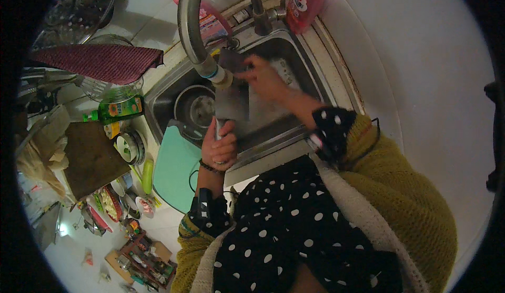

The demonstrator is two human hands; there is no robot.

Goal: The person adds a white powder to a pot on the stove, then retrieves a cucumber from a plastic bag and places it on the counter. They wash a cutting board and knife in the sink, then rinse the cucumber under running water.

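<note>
My left hand (219,145) is closed around the handle of a broad-bladed metal cleaver (233,103), whose blade points up over the steel double sink (282,135). Above the blade hangs the mouth of the curved faucet (192,25). My right hand (260,78) is slightly blurred beside the faucet mouth, its fingertips at a dark, flat item (232,59) that may be a cloth or scouring pad; whether it grips this is unclear. A round pan or bowl (182,107) lies in the left basin.
A pale green cutting board (173,171) leans at the sink's lower left edge. Pink bottles (305,7) stand behind the sink. On the left are a green dish-soap bottle (120,109), stacked bowls (128,147), a green vegetable (147,176) and a hanging maroon cloth (114,62).
</note>
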